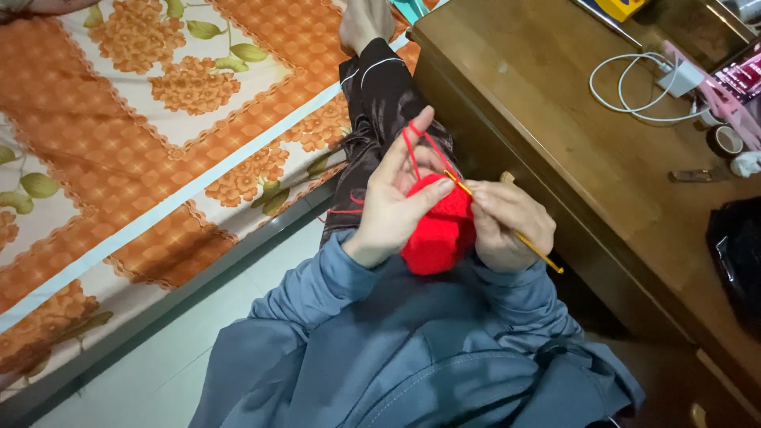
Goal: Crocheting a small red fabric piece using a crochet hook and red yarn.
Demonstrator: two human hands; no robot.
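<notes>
My left hand (394,200) holds a red crocheted piece (438,230) from its left side, thumb pressed on the fabric. Red yarn (411,147) loops over the raised index finger. My right hand (509,223) grips a thin yellow crochet hook (529,246), whose tip pokes into the top edge of the red piece between both hands. Both hands are in front of my chest, above blue sleeves. A strand of yarn trails left across my dark trouser leg (379,103).
A bed with an orange floral sheet (158,119) fills the left side. A wooden desk (571,135) stands to the right, carrying a white charger and cable (650,83), a tape roll (723,140) and a black bag (737,254). Pale floor (198,333) lies between.
</notes>
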